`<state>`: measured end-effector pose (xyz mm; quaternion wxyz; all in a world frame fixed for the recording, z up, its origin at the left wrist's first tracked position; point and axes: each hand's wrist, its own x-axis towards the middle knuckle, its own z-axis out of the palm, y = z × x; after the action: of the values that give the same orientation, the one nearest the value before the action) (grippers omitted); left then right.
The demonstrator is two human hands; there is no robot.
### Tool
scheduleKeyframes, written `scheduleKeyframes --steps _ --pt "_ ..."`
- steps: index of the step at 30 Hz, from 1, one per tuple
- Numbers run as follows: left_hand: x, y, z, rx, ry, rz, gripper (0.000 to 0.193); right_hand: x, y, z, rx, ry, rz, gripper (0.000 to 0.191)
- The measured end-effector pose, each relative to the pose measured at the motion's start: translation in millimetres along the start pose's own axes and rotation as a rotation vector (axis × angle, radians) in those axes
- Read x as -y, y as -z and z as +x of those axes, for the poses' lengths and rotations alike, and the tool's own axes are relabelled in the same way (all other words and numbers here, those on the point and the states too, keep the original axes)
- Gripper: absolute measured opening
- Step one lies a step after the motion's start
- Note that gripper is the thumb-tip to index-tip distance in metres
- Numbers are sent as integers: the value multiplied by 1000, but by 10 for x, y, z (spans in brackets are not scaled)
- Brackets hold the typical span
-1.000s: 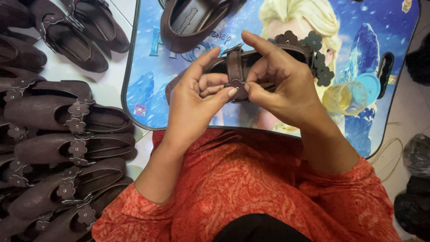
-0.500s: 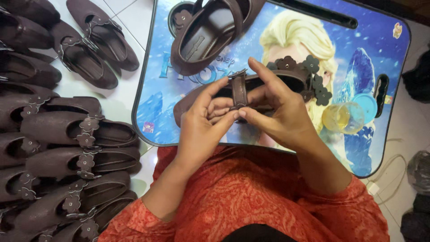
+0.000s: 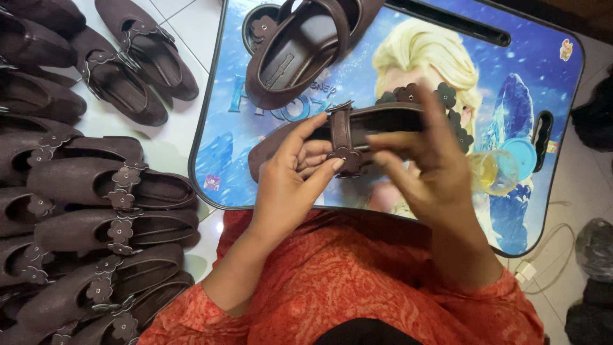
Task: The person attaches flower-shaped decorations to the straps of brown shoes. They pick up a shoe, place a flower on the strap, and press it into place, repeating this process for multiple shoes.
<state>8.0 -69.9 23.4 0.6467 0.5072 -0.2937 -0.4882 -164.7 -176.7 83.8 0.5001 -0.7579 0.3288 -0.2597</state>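
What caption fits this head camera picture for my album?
Both hands, left hand and right hand, hold a brown shoe by its strap above a cartoon-printed lap table.

Shoe rows (image 3: 96, 211) left of tray (image 3: 396, 57)

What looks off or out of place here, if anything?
Nothing damaged or spilled. Both hands, left hand and right hand, hold a brown sandal over the lap table. A second sandal lies askew, overhanging the table's far edge.

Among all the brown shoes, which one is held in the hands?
The brown shoe above the blue lap table, gripped by the left hand and right hand; another lies on the table, the rest on the floor.
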Motion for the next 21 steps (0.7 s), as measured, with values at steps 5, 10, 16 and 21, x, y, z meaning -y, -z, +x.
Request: scheduleKeyframes --steps 5,10,16,21 --pt "-30 25 19 30 46 15 62 -109 -45 -168 -193 29 24 74" --pt "-91 15 31 83 59 52 68 -143 -151 -211 -134 208 -367 85" --pt "-92 -67 42 66 49 -3 65 -146 -268 -159 -37 187 -518 106" --pt "-61 -96 41 24 49 54 57 -166 -276 -152 1 96 -431 103"
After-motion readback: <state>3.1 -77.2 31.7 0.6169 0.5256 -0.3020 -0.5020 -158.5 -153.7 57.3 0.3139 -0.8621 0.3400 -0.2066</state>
